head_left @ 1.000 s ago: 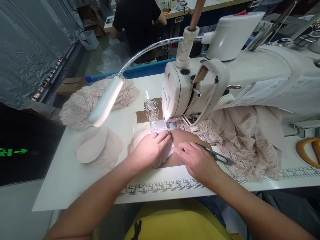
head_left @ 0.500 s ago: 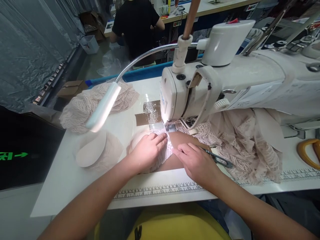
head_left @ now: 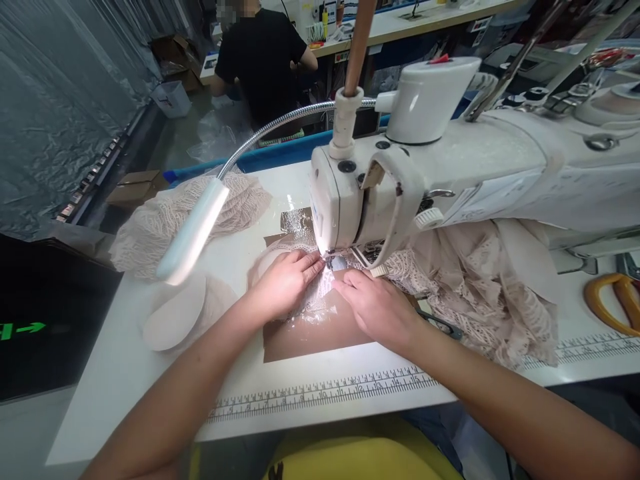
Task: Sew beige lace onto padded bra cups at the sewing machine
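A piece of pale pink lace fabric (head_left: 314, 299) lies beneath the needle area of a white sewing machine (head_left: 336, 200). On its left part rests my left hand (head_left: 285, 283), fingers flat and pointing at the presser foot (head_left: 329, 262). My right hand (head_left: 377, 308) is closed, thumb and forefinger pinching the lace edge just right of the foot. Brown tape (head_left: 320, 337) covers the bed under the fabric. Dark thread snips (head_left: 440, 325) lie partly hidden behind my right hand. The needle tip is too small to make out.
Lace pieces are heaped at the left (head_left: 200, 213) and right (head_left: 480, 287). Round pale cups (head_left: 175, 320) lie left. A lit lamp (head_left: 193, 237) hangs over the table. Orange-handled scissors (head_left: 613, 303) sit far right; a ruler strip (head_left: 325, 393) runs along the front. A person (head_left: 263, 67) sits beyond.
The lace has moved away from me, further under the machine, baring more brown tape in front. Both hands have gone forward with it. The whole view has shifted slightly.
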{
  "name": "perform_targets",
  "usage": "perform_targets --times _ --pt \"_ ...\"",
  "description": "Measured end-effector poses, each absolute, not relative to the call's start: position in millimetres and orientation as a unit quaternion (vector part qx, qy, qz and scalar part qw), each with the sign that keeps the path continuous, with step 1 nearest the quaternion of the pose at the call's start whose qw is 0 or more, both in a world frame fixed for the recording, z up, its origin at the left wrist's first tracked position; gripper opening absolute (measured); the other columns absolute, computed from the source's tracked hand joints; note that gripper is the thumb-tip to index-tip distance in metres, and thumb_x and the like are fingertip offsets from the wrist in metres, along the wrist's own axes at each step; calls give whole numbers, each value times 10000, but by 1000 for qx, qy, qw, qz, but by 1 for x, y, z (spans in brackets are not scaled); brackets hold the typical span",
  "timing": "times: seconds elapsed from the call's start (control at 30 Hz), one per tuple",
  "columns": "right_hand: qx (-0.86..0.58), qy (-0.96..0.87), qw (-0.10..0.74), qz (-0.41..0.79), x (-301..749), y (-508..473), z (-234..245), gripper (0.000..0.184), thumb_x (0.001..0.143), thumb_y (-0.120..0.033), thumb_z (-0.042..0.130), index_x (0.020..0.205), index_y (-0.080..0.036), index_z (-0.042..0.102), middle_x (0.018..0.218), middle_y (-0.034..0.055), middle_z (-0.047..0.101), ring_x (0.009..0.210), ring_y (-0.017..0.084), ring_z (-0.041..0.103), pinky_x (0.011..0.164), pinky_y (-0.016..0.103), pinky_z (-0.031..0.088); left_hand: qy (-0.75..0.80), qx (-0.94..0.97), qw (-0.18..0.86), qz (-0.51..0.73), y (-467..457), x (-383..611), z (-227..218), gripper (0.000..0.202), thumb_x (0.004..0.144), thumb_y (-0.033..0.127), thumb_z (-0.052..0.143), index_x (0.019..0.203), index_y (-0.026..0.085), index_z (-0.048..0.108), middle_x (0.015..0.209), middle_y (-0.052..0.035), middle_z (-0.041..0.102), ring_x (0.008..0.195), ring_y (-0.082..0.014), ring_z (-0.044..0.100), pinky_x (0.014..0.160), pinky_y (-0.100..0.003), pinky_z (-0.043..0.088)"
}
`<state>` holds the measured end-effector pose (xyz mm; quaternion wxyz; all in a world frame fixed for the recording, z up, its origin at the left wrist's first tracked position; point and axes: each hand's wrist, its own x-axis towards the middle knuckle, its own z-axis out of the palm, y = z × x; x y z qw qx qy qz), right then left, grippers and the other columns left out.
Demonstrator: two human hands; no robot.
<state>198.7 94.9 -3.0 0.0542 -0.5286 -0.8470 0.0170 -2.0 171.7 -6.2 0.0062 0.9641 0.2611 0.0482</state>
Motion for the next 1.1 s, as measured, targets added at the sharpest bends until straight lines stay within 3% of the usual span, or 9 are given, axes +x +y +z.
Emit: perform_targets --times 0.2,0.43,0.7,0.97,1.1 --pt "-508 -855 98 -20 201 95 -9 367 803 -23 443 1075 -153 654 837 60 598 658 152 463 565 296 298 222 970 39 92 157 -2 -5 324 959 191 399 1212 145 597 1258 -108 599 1007 -232 547 836 -378 478" --pt "-525 -845 96 -13 199 100 -9 430 806 -26 437 1159 -166 639 877 65 623 667 149 482 556 286 315 224 968 61 101 166 -5 -10 377 893 94 451 1247 157 566 1290 -118 584 1044 -234 552 850 -399 474" --pt "-544 -830 124 8 201 101 -15 418 846 -87 451 1194 -226 636 901 41 624 692 150 497 546 274 328 248 964 41 91 177 -4 -10 396 882 119 459 1262 149 567 1288 -112 592 901 -227 553 787 -395 458" --pt "-549 -825 133 21 202 101 -15 395 866 -112 458 1200 -215 643 908 36 642 644 135 493 521 263 330 260 959 30 104 177 -4 -11 372 897 131 447 1246 156 574 1230 -124 613 1016 -252 536 846 -405 439" --pt "-550 -821 153 33 202 101 -16 401 847 -84 456 1172 -206 655 961 39 665 716 147 545 590 256 387 291 953 -4 90 173 -8 -5 360 886 140 450 1226 134 567 1173 -144 611 1082 -284 519 881 -431 431"
